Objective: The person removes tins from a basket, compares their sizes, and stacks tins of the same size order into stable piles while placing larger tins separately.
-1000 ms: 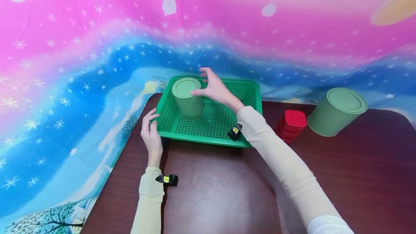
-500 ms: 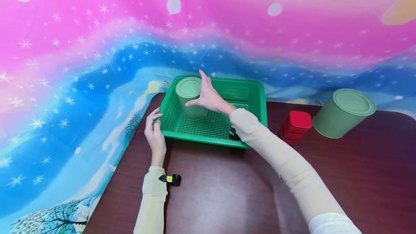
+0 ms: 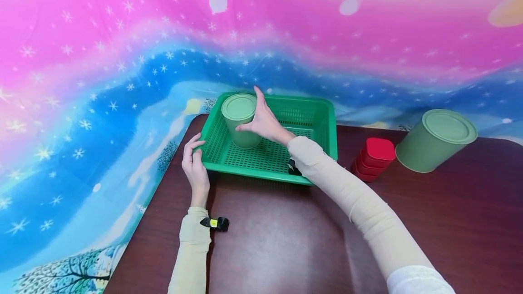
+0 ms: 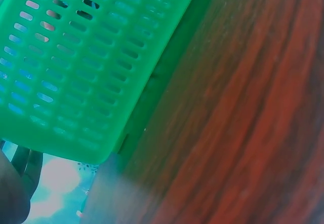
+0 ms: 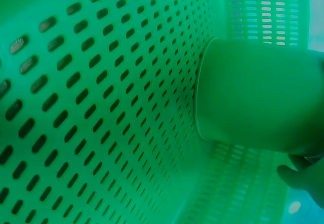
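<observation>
A pale green lidded canister (image 3: 240, 111) stands upright inside the green perforated plastic basket (image 3: 261, 177), near its left end. My right hand (image 3: 265, 120) grips the canister from the right, thumb on its near side and fingers toward the far side. In the right wrist view, the canister (image 5: 263, 97) rests on the basket's perforated floor, with part of the hand (image 5: 304, 177) at the right edge. My left hand (image 3: 195, 167) holds the basket's left rim. The left wrist view shows the basket's wall (image 4: 91, 67) and a bit of that hand (image 4: 15, 188).
To the basket's right stands a stack of red containers (image 3: 375, 158). Beyond it is a second, larger pale green canister (image 3: 437, 139). All rest on a dark brown wooden table (image 3: 278, 239). A colourful printed cloth (image 3: 286, 49) hangs behind and along the left.
My right hand has come down and left, from beside the canister's top to a hold on its side. The left hand stays at the basket rim. The head view has shifted slightly.
</observation>
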A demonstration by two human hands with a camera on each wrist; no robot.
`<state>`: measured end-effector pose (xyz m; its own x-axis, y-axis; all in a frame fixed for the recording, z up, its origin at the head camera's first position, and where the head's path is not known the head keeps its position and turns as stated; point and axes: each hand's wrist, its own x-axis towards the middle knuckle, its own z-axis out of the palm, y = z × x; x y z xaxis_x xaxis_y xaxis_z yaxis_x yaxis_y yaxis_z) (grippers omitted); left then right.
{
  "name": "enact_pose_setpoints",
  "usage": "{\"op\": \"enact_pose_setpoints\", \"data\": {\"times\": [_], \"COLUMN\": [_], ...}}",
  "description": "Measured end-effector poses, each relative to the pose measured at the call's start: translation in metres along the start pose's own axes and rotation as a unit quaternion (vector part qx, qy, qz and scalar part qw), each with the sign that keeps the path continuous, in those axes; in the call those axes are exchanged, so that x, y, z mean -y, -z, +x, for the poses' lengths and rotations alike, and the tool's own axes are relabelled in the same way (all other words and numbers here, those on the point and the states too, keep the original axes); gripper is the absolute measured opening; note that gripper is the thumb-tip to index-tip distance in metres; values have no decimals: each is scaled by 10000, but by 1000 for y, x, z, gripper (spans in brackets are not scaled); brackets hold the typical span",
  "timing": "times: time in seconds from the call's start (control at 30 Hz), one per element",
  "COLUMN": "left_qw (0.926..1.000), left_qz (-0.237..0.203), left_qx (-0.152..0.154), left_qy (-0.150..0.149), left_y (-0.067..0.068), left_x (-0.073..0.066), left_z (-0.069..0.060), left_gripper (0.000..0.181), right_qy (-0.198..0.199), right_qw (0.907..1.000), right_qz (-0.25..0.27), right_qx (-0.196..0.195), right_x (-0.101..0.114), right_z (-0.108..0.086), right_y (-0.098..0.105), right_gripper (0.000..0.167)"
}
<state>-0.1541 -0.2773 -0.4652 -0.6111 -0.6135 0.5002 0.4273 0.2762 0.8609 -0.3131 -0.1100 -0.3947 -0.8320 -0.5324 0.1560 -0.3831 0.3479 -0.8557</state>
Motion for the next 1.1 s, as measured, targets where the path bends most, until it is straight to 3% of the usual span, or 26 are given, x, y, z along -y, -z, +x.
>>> {"op": "enact_pose_setpoints", "data": {"times": [0.37, 0.67, 0.9, 1.1], "left_qw": [9999, 9999, 9998, 9997], "left_qz": [-135, -134, -211, -232], "left_qx": [45, 50, -4, -8], "left_qy": [17, 61, 42, 0], "left_y": [-7, -1, 0, 2], "left_x": [4, 3, 3, 4], "left_z": [-1, 0, 1, 1], "left_gripper": [32, 32, 32, 32], "right_qy": [37, 177, 549, 399], "right_qw": [9991, 9975, 9937, 9948], "right_qz": [-134, -137, -207, -54], "right_qx": [-406, -666, -953, -931], "right_x": [13, 39, 60, 78], "right_z": [-10, -22, -36, -54], "right_y": [17, 50, 77, 109], "right_gripper": [132, 124, 117, 121]}}
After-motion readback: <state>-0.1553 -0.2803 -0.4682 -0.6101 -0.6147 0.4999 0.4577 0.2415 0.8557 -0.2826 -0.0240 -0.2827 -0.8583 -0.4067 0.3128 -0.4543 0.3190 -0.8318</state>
